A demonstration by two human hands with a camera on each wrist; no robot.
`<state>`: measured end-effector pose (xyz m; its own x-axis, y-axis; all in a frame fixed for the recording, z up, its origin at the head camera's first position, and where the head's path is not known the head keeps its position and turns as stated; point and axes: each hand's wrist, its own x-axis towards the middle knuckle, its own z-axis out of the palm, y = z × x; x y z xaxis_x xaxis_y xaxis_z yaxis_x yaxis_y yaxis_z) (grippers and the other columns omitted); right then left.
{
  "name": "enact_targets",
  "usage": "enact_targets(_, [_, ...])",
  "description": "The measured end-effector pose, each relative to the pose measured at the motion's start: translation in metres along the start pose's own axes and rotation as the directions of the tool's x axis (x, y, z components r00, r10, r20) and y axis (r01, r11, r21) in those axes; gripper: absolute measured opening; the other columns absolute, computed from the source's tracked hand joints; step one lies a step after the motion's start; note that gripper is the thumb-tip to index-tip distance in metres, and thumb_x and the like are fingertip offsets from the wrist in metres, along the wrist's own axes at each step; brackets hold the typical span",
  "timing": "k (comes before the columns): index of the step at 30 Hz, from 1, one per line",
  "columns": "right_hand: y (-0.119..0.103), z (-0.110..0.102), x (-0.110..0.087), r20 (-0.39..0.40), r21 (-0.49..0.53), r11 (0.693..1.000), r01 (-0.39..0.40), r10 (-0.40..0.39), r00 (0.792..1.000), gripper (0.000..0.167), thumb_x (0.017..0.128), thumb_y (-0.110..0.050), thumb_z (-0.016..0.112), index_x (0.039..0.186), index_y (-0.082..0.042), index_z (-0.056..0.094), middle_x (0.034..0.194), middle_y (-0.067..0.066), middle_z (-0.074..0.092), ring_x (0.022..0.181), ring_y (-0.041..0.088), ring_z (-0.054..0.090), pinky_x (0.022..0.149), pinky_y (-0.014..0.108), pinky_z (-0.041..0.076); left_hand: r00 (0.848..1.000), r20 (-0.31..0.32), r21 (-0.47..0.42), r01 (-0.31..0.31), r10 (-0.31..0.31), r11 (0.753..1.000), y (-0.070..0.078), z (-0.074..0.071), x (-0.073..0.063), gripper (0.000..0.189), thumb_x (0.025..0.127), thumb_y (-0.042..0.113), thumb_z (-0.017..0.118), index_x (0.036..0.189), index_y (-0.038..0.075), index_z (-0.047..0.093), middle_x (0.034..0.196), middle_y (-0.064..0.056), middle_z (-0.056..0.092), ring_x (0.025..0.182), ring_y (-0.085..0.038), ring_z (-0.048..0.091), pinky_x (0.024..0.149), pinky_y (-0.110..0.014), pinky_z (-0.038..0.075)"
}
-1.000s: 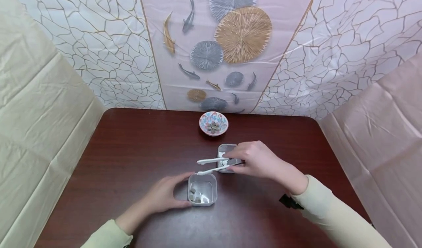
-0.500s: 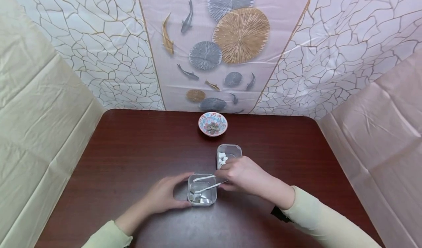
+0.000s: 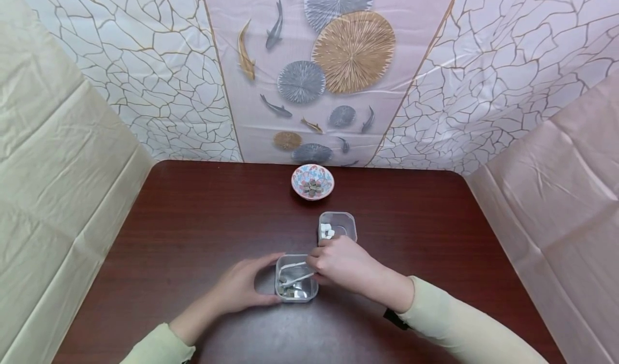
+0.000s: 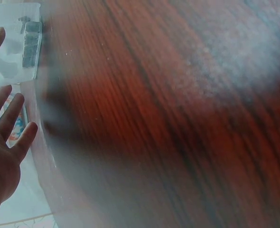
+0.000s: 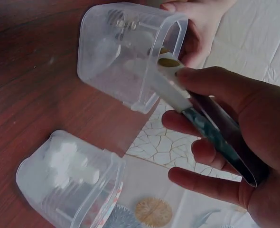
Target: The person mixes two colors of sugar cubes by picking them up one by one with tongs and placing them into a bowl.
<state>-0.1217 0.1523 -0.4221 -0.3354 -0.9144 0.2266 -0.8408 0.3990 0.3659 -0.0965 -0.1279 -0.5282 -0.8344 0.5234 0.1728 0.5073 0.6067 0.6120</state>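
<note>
In the head view, my left hand (image 3: 238,286) holds a clear square plastic container (image 3: 316,293) from its left side, fingers at the far corner and thumb at the near one. Several grey-brown cubes (image 3: 290,293) lie along its left and near walls. Above its right rim, my right hand (image 3: 345,263) grips a pair of tongs (image 5: 209,135) with a dark marbled handle. Their white arms (image 3: 296,281) reach down into this container, spread apart, tips near the cubes; whether they touch a cube I cannot tell.
A second clear container (image 3: 350,225) with several white cubes (image 3: 326,229) stands just behind my right hand. Farther back sits a patterned bowl (image 3: 297,177) holding several grey-brown cubes (image 3: 311,187). Fabric walls (image 3: 193,111) border the dark wooden table (image 3: 203,208).
My right hand has moved left and nearer, bringing the tongs from beside the white cubes down into the near container. The left hand stays in place.
</note>
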Motion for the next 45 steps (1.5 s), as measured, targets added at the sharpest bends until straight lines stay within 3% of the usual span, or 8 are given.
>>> enact_targets(8, [-0.008, 0.001, 0.008, 0.042, -0.041, 0.999, 0.001, 0.001, 0.999, 0.02, 0.072, -0.031, 0.087, 0.071, -0.025, 0.069, 0.071, -0.014, 0.067, 0.068, 0.01, 0.064, 0.052, 0.027, 0.051, 1.0, -0.004, 0.003, -0.01, 0.01, 1.0, 0.0, 0.001, 0.001, 0.091, 0.077, 0.052, 0.093, 0.154, 0.021, 0.058, 0.14, -0.004, 0.072, 0.118, -0.028, 0.071, 0.097, -0.051, 0.059])
enact_targets(17, [-0.011, 0.004, 0.011, 0.054, -0.005, 1.0, 0.013, -0.012, 0.998, 0.016, 0.075, -0.024, 0.084, 0.07, -0.025, 0.069, 0.071, -0.015, 0.068, 0.068, 0.009, 0.065, 0.051, 0.027, 0.051, 1.0, -0.014, 0.011, -0.024, 0.024, 1.0, 0.0, 0.001, 0.001, 0.09, 0.077, 0.051, 0.093, 0.153, 0.019, 0.059, 0.139, -0.004, 0.072, 0.117, -0.027, 0.072, 0.096, -0.05, 0.059])
enact_targets(23, [-0.005, -0.002, 0.009, 0.056, 0.005, 1.0, 0.009, -0.009, 0.998, 0.018, 0.076, -0.028, 0.087, 0.07, -0.026, 0.07, 0.071, -0.016, 0.068, 0.069, 0.008, 0.064, 0.052, 0.027, 0.051, 1.0, -0.015, 0.011, -0.027, 0.027, 1.0, 0.0, 0.001, 0.001, 0.089, 0.077, 0.051, 0.093, 0.153, 0.019, 0.059, 0.139, -0.003, 0.072, 0.116, -0.026, 0.072, 0.095, -0.049, 0.06])
enact_targets(36, [0.024, -0.032, -0.015, 0.008, 0.171, 0.984, -0.043, 0.042, 0.999, 0.025, 0.079, -0.026, 0.092, 0.084, -0.022, 0.069, 0.076, -0.014, 0.071, 0.075, 0.009, 0.066, 0.057, 0.028, 0.053, 1.0, -0.01, 0.008, -0.011, 0.011, 1.0, 0.0, 0.001, -0.002, 0.089, 0.078, 0.052, 0.092, 0.154, 0.022, 0.058, 0.139, -0.003, 0.072, 0.116, -0.028, 0.072, 0.097, -0.051, 0.059])
enact_targets(45, [0.057, -0.051, -0.027, -0.087, 0.3, 0.95, -0.087, 0.118, 0.989, 0.022, 0.081, -0.019, 0.093, 0.096, -0.015, 0.078, 0.082, -0.009, 0.072, 0.073, 0.011, 0.064, 0.058, 0.029, 0.053, 0.999, -0.023, 0.001, -0.035, 0.035, 0.999, 0.0, -0.001, -0.002, 0.089, 0.077, 0.048, 0.094, 0.153, 0.019, 0.059, 0.137, -0.003, 0.074, 0.116, -0.026, 0.073, 0.096, -0.05, 0.059])
